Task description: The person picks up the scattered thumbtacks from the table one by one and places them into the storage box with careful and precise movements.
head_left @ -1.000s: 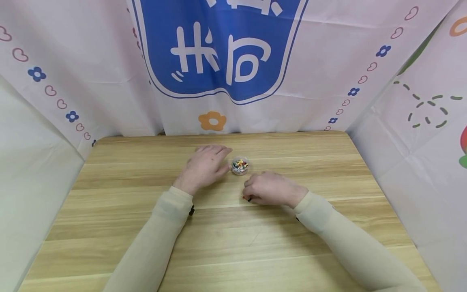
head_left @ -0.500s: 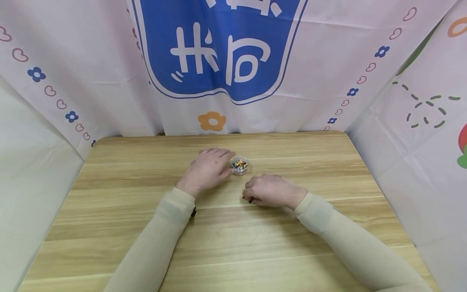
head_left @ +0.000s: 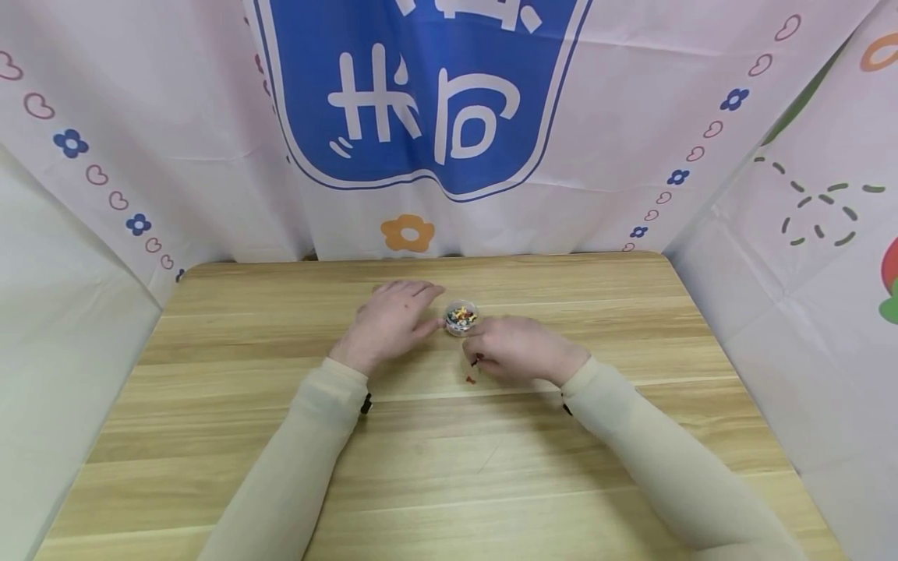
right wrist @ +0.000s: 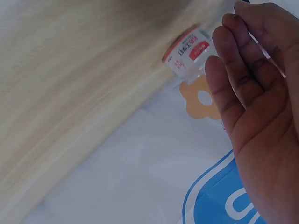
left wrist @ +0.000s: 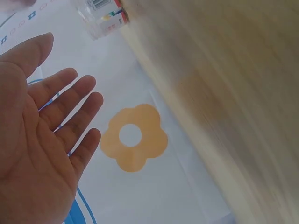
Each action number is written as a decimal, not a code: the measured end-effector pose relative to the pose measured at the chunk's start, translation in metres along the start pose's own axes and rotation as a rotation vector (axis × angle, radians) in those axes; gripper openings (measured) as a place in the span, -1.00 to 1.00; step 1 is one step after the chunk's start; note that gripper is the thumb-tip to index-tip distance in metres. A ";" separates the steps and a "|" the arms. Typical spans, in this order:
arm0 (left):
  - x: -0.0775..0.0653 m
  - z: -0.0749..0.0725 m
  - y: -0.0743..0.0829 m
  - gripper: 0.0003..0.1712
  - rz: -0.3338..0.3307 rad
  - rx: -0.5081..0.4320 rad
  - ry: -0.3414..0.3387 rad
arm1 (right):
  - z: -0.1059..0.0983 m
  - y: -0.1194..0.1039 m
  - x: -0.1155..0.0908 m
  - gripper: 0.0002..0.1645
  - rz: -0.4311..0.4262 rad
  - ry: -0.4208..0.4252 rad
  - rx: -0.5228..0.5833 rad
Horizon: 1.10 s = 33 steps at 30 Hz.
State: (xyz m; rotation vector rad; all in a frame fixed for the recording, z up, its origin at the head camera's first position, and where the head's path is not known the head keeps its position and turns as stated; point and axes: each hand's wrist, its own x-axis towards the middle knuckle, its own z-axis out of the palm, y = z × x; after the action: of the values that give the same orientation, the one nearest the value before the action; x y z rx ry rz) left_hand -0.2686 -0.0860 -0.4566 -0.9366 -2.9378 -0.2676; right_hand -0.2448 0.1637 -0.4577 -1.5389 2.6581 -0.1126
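Observation:
A small clear round tub [head_left: 461,328] with a printed label stands on the table, holding several colourful push pins [head_left: 462,315]. Close by its left side is my left hand [head_left: 393,319], fingers loosely spread, with nothing in it; the left wrist view shows its bare palm and the tub apart from the fingers. My right hand [head_left: 522,347] is at the tub's near right, thumb and fingertips together on a small dark push pin [head_left: 475,361]. A red push pin [head_left: 471,380] lies on the wood just below those fingertips. The curled fingers partly hide the dark pin.
The wooden table [head_left: 421,483] ends at the back against a hanging white cloth [head_left: 351,226] with a blue emblem. More printed cloth [head_left: 786,273] hangs along the right side, and a pale sheet [head_left: 63,327] borders the left.
My right hand has moved away from me, toward the tub, with the dark pin; the red pin now shows on the table below it. My left hand has shifted slightly left, off the tub.

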 end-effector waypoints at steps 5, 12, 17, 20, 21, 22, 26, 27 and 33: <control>-0.001 -0.001 -0.004 -0.30 -0.008 0.006 0.001 | -0.006 0.011 0.009 -0.89 0.055 0.058 0.005; -0.002 -0.002 -0.011 -0.29 -0.020 -0.008 0.013 | -0.007 0.025 0.023 -0.91 0.169 0.153 0.019; -0.004 -0.005 -0.015 -0.30 -0.020 -0.013 0.031 | -0.004 0.032 0.033 -0.91 0.214 0.188 0.031; -0.004 -0.006 -0.017 -0.30 -0.030 -0.018 0.035 | -0.003 0.034 0.038 -0.90 0.239 0.198 0.033; -0.005 -0.007 -0.018 -0.31 -0.033 -0.019 0.034 | -0.003 0.034 0.039 -0.89 0.248 0.200 0.034; -0.005 -0.007 -0.019 -0.31 -0.035 -0.019 0.037 | -0.002 0.035 0.041 -0.88 0.256 0.203 0.036; -0.006 -0.008 -0.020 -0.31 -0.037 -0.020 0.045 | 0.000 0.038 0.045 -0.87 0.282 0.206 0.027; -0.006 -0.008 -0.020 -0.31 -0.033 -0.020 0.046 | 0.001 0.039 0.046 -0.87 0.286 0.203 0.023; -0.005 -0.007 -0.021 -0.31 -0.045 -0.023 0.043 | 0.004 0.042 0.049 -0.86 0.306 0.195 0.035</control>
State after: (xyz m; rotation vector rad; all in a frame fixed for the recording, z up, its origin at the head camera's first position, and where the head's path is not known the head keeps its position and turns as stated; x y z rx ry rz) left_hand -0.2763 -0.1070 -0.4531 -0.8565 -2.9258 -0.3206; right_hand -0.3047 0.1419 -0.4667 -1.1469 2.9863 -0.3039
